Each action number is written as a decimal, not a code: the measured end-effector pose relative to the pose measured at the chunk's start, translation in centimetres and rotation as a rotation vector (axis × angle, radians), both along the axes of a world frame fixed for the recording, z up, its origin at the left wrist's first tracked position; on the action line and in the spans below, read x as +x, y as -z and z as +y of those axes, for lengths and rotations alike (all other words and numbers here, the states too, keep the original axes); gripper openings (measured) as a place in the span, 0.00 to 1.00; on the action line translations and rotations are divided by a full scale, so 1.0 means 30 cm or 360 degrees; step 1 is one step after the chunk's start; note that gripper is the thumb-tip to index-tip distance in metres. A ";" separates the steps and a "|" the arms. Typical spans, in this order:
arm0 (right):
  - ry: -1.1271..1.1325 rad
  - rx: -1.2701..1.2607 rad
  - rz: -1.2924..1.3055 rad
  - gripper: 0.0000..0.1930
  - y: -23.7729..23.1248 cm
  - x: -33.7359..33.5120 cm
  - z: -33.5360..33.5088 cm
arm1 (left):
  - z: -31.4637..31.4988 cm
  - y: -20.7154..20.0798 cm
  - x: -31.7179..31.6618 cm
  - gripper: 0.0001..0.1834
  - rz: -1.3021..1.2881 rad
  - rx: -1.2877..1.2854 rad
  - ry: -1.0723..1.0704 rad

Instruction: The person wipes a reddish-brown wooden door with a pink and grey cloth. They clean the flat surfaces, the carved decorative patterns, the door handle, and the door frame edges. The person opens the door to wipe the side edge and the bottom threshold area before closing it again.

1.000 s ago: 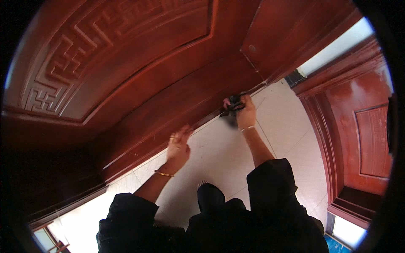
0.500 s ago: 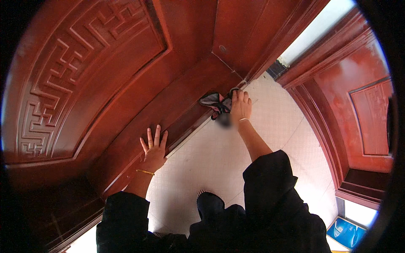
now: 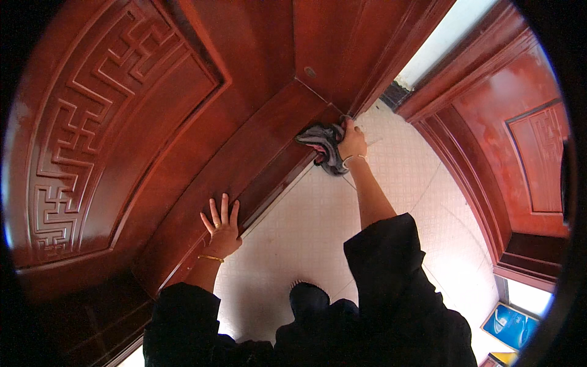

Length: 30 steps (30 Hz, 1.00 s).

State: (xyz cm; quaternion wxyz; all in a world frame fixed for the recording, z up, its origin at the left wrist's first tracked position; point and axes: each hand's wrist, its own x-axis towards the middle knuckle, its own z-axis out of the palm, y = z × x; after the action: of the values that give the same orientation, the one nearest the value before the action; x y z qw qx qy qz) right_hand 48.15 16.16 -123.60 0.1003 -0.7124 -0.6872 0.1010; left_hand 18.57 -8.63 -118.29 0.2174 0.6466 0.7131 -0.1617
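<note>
A dark grey cloth with pink patches (image 3: 329, 145) is bunched against the lower edge of a reddish-brown wooden door (image 3: 257, 153). My right hand (image 3: 351, 144) grips it close to where the door meets its frame, and part of the cloth trails to the hand's left. The right fingers curl round the cloth and are partly hidden. On the door's lower rail, my left hand (image 3: 222, 226) rests flat with its fingers spread, holding nothing. A gold bracelet (image 3: 211, 259) circles the left wrist, and a pale bracelet (image 3: 354, 159) the right.
Carved fretwork (image 3: 76, 140) covers the door panel at left. Pale tiles make up the floor (image 3: 281, 244) under me. Another reddish wooden door (image 3: 489, 147) stands at right. A blue box (image 3: 510, 325) sits at the lower right, beside a yellow item (image 3: 504, 358).
My right hand has shifted slightly with the cloth, which now looks more spread out. The left hand stays planted on the door. The whole view has tilted a little.
</note>
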 end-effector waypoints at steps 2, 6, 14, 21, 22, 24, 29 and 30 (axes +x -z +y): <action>0.0005 0.0012 0.0207 0.23 0.013 -0.012 -0.004 | -0.001 0.002 -0.001 0.55 -0.0004 0.0007 0.0002; 0.0017 0.0255 0.1085 0.26 0.121 0.042 -0.035 | -0.002 0.018 0.000 0.56 0.0016 0.0024 0.0032; -0.0017 0.0700 0.0854 0.22 0.043 -0.005 -0.057 | -0.006 0.013 -0.001 0.55 0.0000 0.0042 0.0019; 0.0280 0.0584 0.0788 0.15 0.063 -0.018 -0.025 | -0.003 0.012 0.000 0.55 -0.0013 0.0023 0.0005; 0.0236 0.0707 0.0641 0.15 0.068 -0.035 -0.024 | -0.001 0.010 0.000 0.55 -0.0018 0.0023 0.0008; 0.0284 0.0550 0.0796 0.16 0.065 -0.033 -0.013 | -0.001 0.018 -0.005 0.55 -0.0008 0.0010 0.0006; 0.0189 0.0486 0.1065 0.18 0.065 0.014 -0.012 | 0.000 0.014 -0.001 0.54 -0.0013 0.0014 0.0016; 0.0130 0.0625 0.0983 0.19 0.053 0.014 -0.014 | 0.000 0.014 -0.002 0.54 -0.0022 0.0009 0.0018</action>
State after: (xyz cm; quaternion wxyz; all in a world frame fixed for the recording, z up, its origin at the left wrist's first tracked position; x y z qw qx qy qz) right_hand 48.58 15.73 -125.18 0.4417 -0.6424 -0.6018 0.1734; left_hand 18.51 -8.63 -118.70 0.2194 0.6522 0.7085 -0.1564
